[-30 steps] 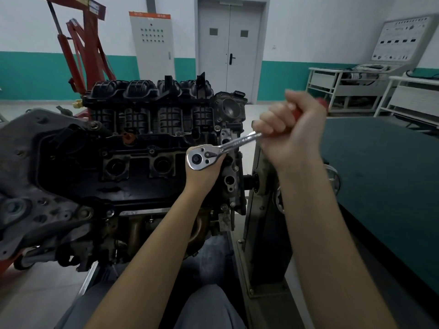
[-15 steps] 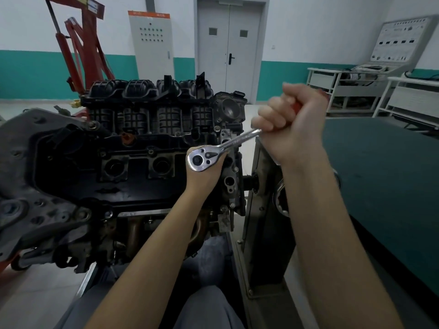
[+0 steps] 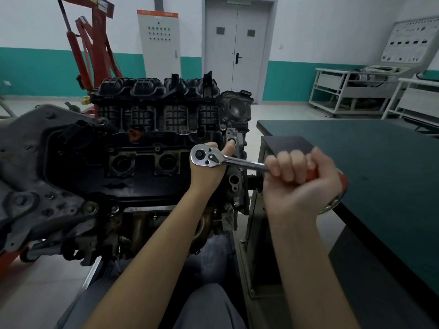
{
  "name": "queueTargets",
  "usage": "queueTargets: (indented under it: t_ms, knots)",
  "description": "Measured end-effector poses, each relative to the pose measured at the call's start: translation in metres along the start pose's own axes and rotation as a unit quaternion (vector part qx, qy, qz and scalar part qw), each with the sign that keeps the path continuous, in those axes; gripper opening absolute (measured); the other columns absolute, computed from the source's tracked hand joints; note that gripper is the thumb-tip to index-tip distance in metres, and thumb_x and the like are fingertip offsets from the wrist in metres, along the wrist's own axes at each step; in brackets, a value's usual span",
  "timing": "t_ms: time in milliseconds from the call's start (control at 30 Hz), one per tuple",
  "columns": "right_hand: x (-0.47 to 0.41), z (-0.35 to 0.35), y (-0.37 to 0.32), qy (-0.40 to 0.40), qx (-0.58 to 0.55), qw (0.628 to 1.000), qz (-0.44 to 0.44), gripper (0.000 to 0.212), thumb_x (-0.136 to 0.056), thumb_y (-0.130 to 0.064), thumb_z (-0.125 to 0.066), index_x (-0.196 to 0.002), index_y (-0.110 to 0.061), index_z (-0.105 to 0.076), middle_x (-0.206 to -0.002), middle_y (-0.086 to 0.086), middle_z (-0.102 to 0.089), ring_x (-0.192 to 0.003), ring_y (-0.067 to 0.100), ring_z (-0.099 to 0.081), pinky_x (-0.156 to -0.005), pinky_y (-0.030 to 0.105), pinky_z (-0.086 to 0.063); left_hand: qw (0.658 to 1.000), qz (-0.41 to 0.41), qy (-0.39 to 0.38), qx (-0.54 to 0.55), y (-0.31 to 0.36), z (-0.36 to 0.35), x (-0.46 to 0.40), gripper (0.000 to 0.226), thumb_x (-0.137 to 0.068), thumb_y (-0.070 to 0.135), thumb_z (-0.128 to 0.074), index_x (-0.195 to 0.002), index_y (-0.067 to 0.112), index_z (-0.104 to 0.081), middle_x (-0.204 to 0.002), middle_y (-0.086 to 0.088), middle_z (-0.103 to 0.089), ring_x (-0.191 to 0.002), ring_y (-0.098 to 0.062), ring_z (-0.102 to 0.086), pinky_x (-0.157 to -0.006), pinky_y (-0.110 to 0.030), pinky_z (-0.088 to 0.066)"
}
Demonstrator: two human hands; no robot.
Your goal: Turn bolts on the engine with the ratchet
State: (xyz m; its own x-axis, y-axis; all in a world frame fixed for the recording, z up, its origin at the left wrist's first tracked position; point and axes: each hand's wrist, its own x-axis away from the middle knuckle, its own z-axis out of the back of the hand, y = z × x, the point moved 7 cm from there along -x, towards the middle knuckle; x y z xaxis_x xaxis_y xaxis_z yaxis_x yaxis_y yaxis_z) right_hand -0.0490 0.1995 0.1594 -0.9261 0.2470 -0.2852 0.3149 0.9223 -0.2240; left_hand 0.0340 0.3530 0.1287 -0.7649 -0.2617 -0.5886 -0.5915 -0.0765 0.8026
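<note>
— What has changed since half a second ago?

— The right hand has swung the handle down and toward the person. Before, the wrench slanted up to the right; now its shaft slopes slightly down to the right, and the fist sits lower, in front of the bench edge.

— And the fingers?

— The right fingers are curled tight round the red grip, thumb over the top. The left hand has stayed behind the wrench head; its fingers are hidden there, so I cannot tell what they hold. Only one fingertip shows, lying against a metal bracket on the engine.

— Where is the wrench exactly?

— Its head is over the right end of the engine's black top cover, with the shaft reaching out right past the engine's end.

— Materials?

— The wrench is polished chrome with a rounded, pear-shaped head and a smooth red handle. The engine is matt black ribbed plastic above, grimy cast metal at the sides. The bench top is flat dark green. Farther back stand a red hoist, a grey cabinet and a pale double door.
</note>
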Motion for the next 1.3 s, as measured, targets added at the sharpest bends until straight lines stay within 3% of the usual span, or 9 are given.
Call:
queueTargets:
  t_ms: [200,300,433,667,767,900,967,1133,1300]
  knots:
    - [-0.058,-0.050,0.004,-0.042,0.138,0.982,-0.126,0.035,-0.080,-0.005,-0.044,-0.050,-0.019,-0.031,-0.038,-0.007,-0.022,-0.035,0.010,-0.017,-0.038,0.017,-0.022,0.999,0.008,-0.035,-0.003,-0.001,-0.003,-0.003,0.054,-0.087,0.007,-0.064,-0.045,0.031,-0.041,-0.046,0.017,-0.042,-0.046,-0.002,-0.036,-0.052,-0.022,-0.033]
    - [-0.070,-0.063,0.014,-0.065,0.171,0.969,-0.168,0.036,-0.086,-0.005,-0.040,-0.054,-0.018,-0.030,-0.039,-0.007,-0.023,-0.035,0.009,-0.018,-0.037,0.018,-0.022,0.999,0.018,-0.036,-0.026,0.000,-0.003,-0.001,0.059,-0.087,0.007,-0.062,-0.040,0.033,-0.040,-0.043,0.018,-0.038,-0.042,-0.001,-0.034,-0.048,-0.015,-0.031]
    - [-0.054,-0.044,0.008,-0.048,0.103,0.986,-0.124,0.039,-0.086,-0.006,-0.042,-0.050,-0.019,-0.032,-0.039,-0.007,-0.023,-0.035,0.009,-0.019,-0.038,0.018,-0.024,0.999,0.042,-0.005,-0.020,-0.006,0.003,0.001,0.037,-0.087,0.008,-0.066,-0.056,0.016,-0.047,-0.052,0.010,-0.043,-0.048,-0.003,-0.038,-0.053,-0.019,-0.035]
    - [0.010,0.007,0.008,-0.003,-0.034,0.999,-0.011,0.035,-0.080,-0.011,-0.043,-0.048,-0.019,-0.034,-0.040,-0.005,-0.026,-0.037,0.012,-0.025,-0.043,0.023,-0.032,0.999,0.031,-0.018,-0.001,-0.001,0.004,-0.001,0.054,-0.086,0.015,-0.070,-0.051,0.020,-0.029,-0.044,0.016,-0.031,-0.043,-0.001,-0.029,-0.050,-0.016,-0.029]
    - [-0.010,-0.007,0.000,-0.023,0.007,0.999,-0.023,0.036,-0.080,-0.009,-0.043,-0.047,-0.020,-0.034,-0.038,-0.006,-0.024,-0.036,0.011,-0.021,-0.042,0.020,-0.028,0.999,0.033,-0.019,-0.028,-0.001,0.001,0.000,0.055,-0.090,0.007,-0.065,-0.051,0.018,-0.028,-0.042,0.016,-0.032,-0.040,-0.001,-0.029,-0.046,-0.013,-0.028]
    - [-0.051,-0.045,0.000,-0.055,0.112,0.985,-0.122,0.040,-0.085,-0.005,-0.040,-0.049,-0.018,-0.030,-0.037,-0.007,-0.022,-0.033,0.010,-0.019,-0.039,0.016,-0.024,0.998,0.042,-0.016,-0.051,0.000,-0.001,0.002,0.029,-0.090,0.008,-0.064,-0.064,0.005,-0.052,-0.060,-0.005,-0.050,-0.058,-0.013,-0.046,-0.058,-0.024,-0.041]
    - [-0.062,-0.059,0.006,-0.071,0.151,0.973,-0.161,0.036,-0.086,-0.005,-0.039,-0.053,-0.017,-0.028,-0.038,-0.006,-0.022,-0.033,0.009,-0.019,-0.038,0.017,-0.023,0.997,0.059,-0.011,-0.048,-0.002,-0.001,0.004,0.036,-0.089,0.009,-0.063,-0.058,0.011,-0.045,-0.055,0.008,-0.049,-0.052,-0.007,-0.045,-0.055,-0.018,-0.040]
    - [-0.048,-0.046,0.004,-0.055,0.106,0.986,-0.116,0.040,-0.085,-0.005,-0.042,-0.048,-0.019,-0.032,-0.038,-0.007,-0.023,-0.035,0.010,-0.019,-0.039,0.017,-0.024,0.995,0.087,-0.003,-0.054,-0.005,0.002,0.004,0.020,-0.089,0.013,-0.065,-0.072,0.007,-0.056,-0.067,-0.005,-0.053,-0.063,-0.016,-0.049,-0.063,-0.029,-0.044]
    - [-0.002,0.000,-0.001,0.009,0.001,1.000,-0.017,0.042,-0.090,-0.009,-0.038,-0.050,-0.020,-0.033,-0.041,-0.005,-0.025,-0.039,0.012,-0.023,-0.044,0.021,-0.030,0.999,0.031,-0.008,-0.040,0.000,0.001,0.001,0.052,-0.088,0.009,-0.069,-0.054,0.019,-0.031,-0.046,0.016,-0.035,-0.044,0.000,-0.034,-0.048,-0.013,-0.030]
